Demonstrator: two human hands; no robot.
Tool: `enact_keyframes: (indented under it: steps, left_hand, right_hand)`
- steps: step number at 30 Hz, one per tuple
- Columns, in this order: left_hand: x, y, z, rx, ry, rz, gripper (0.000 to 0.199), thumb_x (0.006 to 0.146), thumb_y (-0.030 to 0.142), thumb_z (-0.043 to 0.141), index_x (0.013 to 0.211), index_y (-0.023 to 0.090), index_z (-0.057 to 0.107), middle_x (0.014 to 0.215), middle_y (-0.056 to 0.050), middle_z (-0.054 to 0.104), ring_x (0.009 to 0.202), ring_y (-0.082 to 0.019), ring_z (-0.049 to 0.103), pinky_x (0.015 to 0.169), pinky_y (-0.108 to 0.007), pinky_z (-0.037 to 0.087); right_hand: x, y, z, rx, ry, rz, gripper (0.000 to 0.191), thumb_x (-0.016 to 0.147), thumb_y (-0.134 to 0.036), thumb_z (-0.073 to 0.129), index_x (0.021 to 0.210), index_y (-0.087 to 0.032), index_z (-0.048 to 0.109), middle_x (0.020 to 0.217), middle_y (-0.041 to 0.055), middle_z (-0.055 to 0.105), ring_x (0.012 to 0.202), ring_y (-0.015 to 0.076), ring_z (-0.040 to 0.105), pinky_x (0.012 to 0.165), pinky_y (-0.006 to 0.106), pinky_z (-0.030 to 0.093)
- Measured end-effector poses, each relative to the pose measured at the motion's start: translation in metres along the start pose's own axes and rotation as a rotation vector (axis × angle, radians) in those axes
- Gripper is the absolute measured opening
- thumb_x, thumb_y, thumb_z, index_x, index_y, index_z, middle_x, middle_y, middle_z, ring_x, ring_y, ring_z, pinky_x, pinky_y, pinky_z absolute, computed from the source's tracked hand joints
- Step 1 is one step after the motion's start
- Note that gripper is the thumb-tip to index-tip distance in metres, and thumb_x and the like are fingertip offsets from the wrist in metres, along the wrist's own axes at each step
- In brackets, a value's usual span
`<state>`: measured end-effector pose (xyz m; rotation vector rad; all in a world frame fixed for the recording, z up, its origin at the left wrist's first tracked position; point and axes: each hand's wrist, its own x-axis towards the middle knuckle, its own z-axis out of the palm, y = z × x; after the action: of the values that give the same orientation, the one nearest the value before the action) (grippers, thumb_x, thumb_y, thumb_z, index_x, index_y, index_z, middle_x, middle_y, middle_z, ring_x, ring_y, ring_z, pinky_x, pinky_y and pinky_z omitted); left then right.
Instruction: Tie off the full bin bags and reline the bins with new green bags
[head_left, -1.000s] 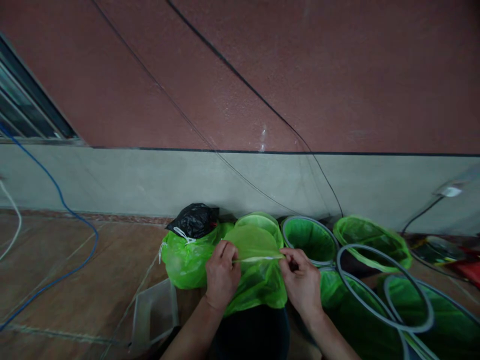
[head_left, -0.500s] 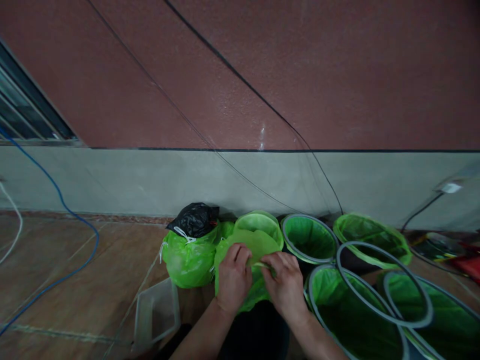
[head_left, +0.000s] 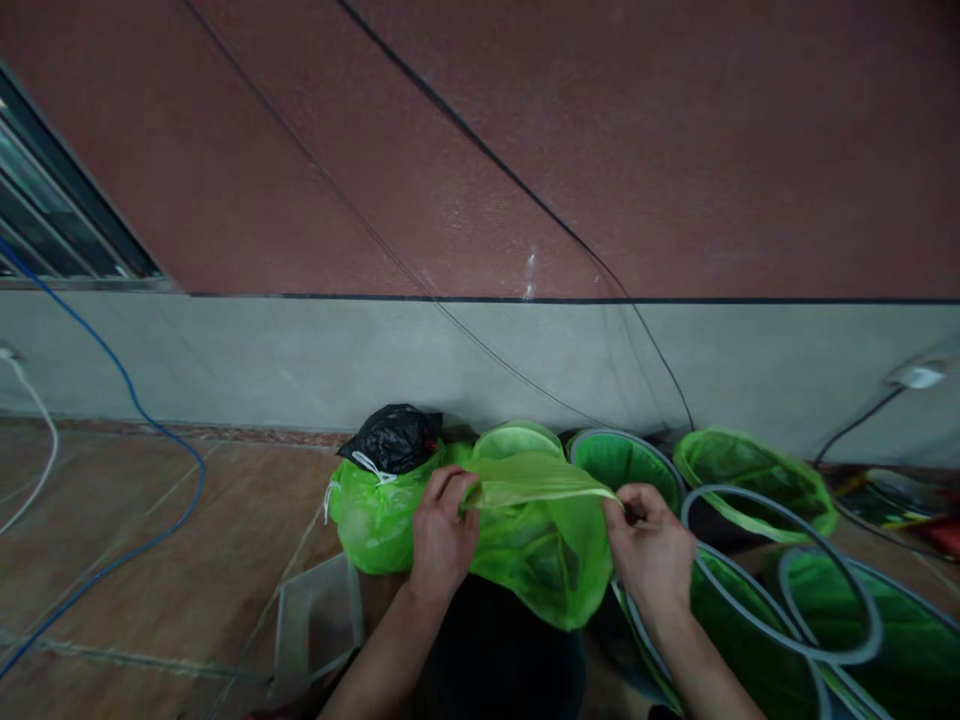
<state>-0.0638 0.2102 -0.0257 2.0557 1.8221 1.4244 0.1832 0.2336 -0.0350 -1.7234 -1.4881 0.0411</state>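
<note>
The person stands over a thin, translucent lime-green plastic bag (head_left: 544,550), its upper edge pulled taut in a long, nearly level line running side to side across the body. The left hand (head_left: 444,530) is closed in a narrow grip on the left end of that edge, while the right hand (head_left: 651,548) pinches the right end between fingers and thumb. The hands are well apart, with the bag's soft belly sagging between them, and neither is clearly nearer to it. Directly below sits a dark rounded container (head_left: 510,640). Touching the held bag on the left is a bulging lime-green bag with white cords (head_left: 375,525), a black plastic bag (head_left: 395,438) on top of it. Round green-lined bins with grey rims (head_left: 742,625) crowd close beside the right forearm, leaving it little room. A clear plastic tray (head_left: 319,625) stands near the left forearm.
</note>
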Motion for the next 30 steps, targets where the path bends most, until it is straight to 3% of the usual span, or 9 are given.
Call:
enact_keyframes:
  steps: [2, 6, 8, 12, 16, 23, 30]
  left_hand:
    - [0.001, -0.002, -0.002, -0.01, 0.001, 0.015, 0.041, 0.073, -0.002, 0.052, 0.104, 0.021, 0.067, 0.109, -0.006, 0.063, 0.102, -0.018, 0.063, 0.093, -0.033, 0.054]
    - [0.0, 0.0, 0.002, -0.013, 0.01, 0.035, 0.038, 0.079, 0.001, 0.051, 0.106, 0.02, 0.068, 0.109, -0.006, 0.064, 0.1, -0.017, 0.065, 0.091, -0.031, 0.056]
    - [-0.003, 0.004, 0.006, -0.016, 0.012, 0.047, 0.038, 0.08, 0.001, 0.051, 0.107, 0.02, 0.069, 0.109, -0.006, 0.064, 0.1, -0.016, 0.065, 0.091, -0.03, 0.056]
    - [-0.009, 0.015, 0.013, -0.046, -0.024, 0.062, 0.039, 0.08, 0.001, 0.05, 0.109, 0.021, 0.067, 0.109, -0.006, 0.064, 0.1, -0.015, 0.065, 0.091, -0.028, 0.056]
    - [-0.01, 0.02, 0.017, -0.072, -0.026, 0.047, 0.042, 0.077, -0.002, 0.05, 0.108, 0.021, 0.066, 0.108, -0.005, 0.065, 0.1, -0.015, 0.065, 0.091, -0.028, 0.055]
    - [-0.002, 0.01, 0.005, -0.04, -0.024, -0.085, 0.037, 0.072, -0.004, 0.052, 0.095, 0.02, 0.067, 0.091, -0.002, 0.066, 0.083, -0.014, 0.065, 0.08, -0.026, 0.054]
    - [-0.002, 0.004, 0.003, 0.081, -0.03, -0.105, 0.036, 0.072, -0.001, 0.054, 0.097, 0.021, 0.068, 0.091, -0.002, 0.068, 0.082, -0.015, 0.065, 0.077, -0.026, 0.051]
  right_hand:
    - [0.002, 0.004, -0.001, -0.036, -0.018, 0.01, 0.018, 0.081, -0.039, 0.056, 0.085, -0.021, 0.061, 0.07, 0.0018, 0.066, 0.06, 0.0198, 0.06, 0.061, 0.031, 0.04]
    - [-0.009, -0.01, 0.006, -0.154, -0.016, -0.253, 0.046, 0.077, -0.036, 0.062, 0.12, -0.017, 0.057, 0.113, 0.0147, 0.063, 0.1, 0.0312, 0.059, 0.083, 0.042, 0.044]
    - [-0.02, -0.023, 0.012, -0.136, -0.034, -0.351, 0.055, 0.079, -0.037, 0.064, 0.128, -0.016, 0.051, 0.122, 0.0163, 0.059, 0.109, 0.0326, 0.054, 0.089, 0.045, 0.043]
    - [-0.036, -0.043, 0.021, -0.042, -0.102, -0.474, 0.041, 0.084, -0.031, 0.063, 0.122, -0.018, 0.054, 0.111, 0.0119, 0.063, 0.102, 0.0287, 0.055, 0.087, 0.042, 0.043]
    - [-0.034, -0.044, 0.018, 0.022, -0.103, -0.566, 0.02, 0.089, -0.018, 0.057, 0.108, -0.02, 0.062, 0.091, 0.0049, 0.065, 0.088, 0.023, 0.057, 0.08, 0.038, 0.041]
    - [-0.017, -0.028, 0.0, 0.052, 0.029, -0.618, 0.018, 0.094, -0.022, 0.054, 0.107, -0.019, 0.067, 0.081, 0.0023, 0.065, 0.078, 0.0184, 0.059, 0.076, 0.034, 0.04]
    - [-0.019, -0.022, -0.005, 0.103, 0.065, -0.608, 0.02, 0.094, -0.024, 0.055, 0.106, -0.017, 0.07, 0.08, 0.0033, 0.069, 0.075, 0.0171, 0.062, 0.078, 0.033, 0.043]
